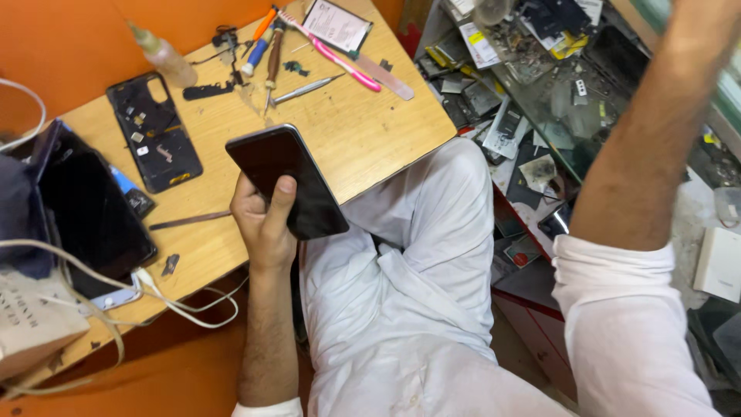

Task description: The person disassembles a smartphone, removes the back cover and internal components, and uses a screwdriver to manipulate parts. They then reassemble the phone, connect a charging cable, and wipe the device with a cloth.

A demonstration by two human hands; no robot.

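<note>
The smartphone [287, 181] lies gripped in the left hand [262, 220], long axis slanting up-left over the wooden table [370, 131]; the right hand, raised out of view, cannot be judged.

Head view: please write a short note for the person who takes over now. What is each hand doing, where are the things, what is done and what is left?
Left hand: grips a dark smartphone above the edge of the wooden table, screen dark, thumb on the glass.
Right hand: raised out of the picture; only the forearm and white sleeve show.
On the table: an opened black phone back, a pink toothbrush, screwdrivers, a small bottle, white cables.
Done: the held phone looks closed up in one piece.
Left: the opened phone back lies untouched, with small parts on it.
</note>
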